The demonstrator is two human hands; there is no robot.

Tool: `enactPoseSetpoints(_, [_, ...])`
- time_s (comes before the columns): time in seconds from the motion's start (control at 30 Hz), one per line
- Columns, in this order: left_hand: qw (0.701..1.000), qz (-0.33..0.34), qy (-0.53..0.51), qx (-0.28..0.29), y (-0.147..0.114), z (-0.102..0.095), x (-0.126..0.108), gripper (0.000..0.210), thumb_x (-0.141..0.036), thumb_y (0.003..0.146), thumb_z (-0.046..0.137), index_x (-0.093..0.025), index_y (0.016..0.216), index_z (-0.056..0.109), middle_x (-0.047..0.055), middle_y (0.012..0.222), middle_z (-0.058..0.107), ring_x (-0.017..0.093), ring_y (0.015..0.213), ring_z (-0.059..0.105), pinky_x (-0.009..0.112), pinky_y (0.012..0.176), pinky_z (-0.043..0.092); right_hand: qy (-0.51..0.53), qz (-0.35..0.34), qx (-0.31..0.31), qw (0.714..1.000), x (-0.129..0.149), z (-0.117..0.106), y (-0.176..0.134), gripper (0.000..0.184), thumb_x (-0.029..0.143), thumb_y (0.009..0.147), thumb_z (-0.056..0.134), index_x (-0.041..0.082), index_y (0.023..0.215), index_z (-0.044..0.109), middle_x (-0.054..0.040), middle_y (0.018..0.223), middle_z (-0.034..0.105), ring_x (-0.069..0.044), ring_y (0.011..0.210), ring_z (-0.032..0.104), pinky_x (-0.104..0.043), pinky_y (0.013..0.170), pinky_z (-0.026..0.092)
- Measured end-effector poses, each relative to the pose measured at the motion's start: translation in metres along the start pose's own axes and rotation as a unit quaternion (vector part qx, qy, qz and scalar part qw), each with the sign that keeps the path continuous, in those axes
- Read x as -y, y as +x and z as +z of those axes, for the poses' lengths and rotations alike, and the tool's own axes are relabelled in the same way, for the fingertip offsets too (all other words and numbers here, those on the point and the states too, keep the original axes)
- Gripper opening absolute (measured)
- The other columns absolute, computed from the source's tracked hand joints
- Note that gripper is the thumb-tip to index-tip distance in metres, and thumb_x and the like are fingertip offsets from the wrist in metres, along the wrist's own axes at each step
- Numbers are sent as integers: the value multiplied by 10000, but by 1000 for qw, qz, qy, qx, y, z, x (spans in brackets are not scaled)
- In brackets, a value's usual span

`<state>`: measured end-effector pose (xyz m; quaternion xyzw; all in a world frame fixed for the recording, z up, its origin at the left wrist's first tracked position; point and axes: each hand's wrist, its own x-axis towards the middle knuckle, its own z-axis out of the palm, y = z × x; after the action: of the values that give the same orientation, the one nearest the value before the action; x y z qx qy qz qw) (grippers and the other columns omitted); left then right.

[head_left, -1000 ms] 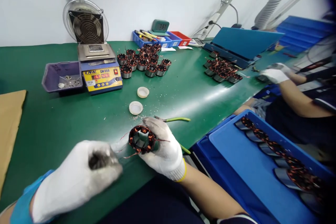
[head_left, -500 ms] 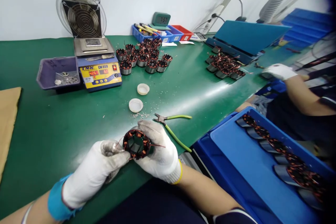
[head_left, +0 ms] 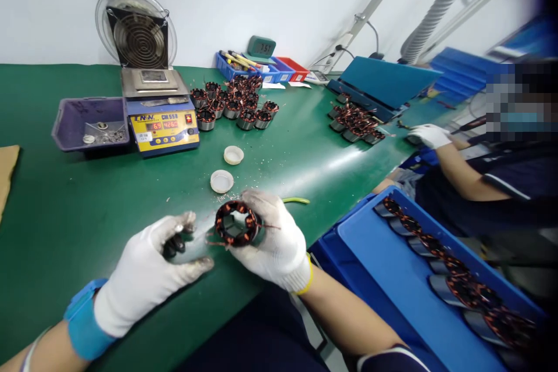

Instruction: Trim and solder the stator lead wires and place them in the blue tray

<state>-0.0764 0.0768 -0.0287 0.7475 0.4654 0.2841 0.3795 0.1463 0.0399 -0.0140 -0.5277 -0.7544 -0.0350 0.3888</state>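
Note:
A motor stator with copper windings is in my right hand, which wears a white glove and grips it from the right side. Its ring faces up toward me, and thin copper wires stick out on both sides. My left hand, gloved too, is off to the left of the stator with thumb and fingers apart. Dark shapes show by its curled fingers; I cannot tell if they are glove tips. Behind my right hand lie cutting pliers, only a green handle showing. Two small white dishes sit beyond the stator.
A yellow-blue solder pot stands beside a purple bin. Stators are grouped at the back, with another pile farther right. A blue tray holding stators is at my right. A co-worker's gloved hand is beyond it.
My left hand has let go of the stator's wire and moved away to the left, its fingers spreading. My right hand, still holding the stator, now covers most of the pliers. The view has shifted.

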Motion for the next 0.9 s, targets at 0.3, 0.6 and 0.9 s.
enactPoseSetpoints(0.3, [996,-47,-13,70,19,0,18,585,-536,754,659,-181,1205,547,95,1190,630,265,998,622,393,876,512,-249,80,210,942,-36,-9,77,551,266,730,592,255,1262,446,-72,1211,514,-252,933,601,-366,745,526])
enactPoseSetpoints(0.6, [996,-25,20,78,22,-3,15,505,-500,788,595,-168,1168,574,91,1172,639,268,1029,615,385,901,498,-355,12,351,866,-25,0,104,497,279,752,606,224,1223,460,-121,1143,504,-276,887,570,-371,645,516])
enactPoseSetpoints(0.9, [996,-17,51,75,23,-1,15,445,-456,800,568,-179,1148,588,90,1199,626,269,1071,599,393,934,478,-354,24,318,879,-17,-18,111,555,380,769,635,234,1263,428,-123,1172,488,-278,880,570,-375,642,506])
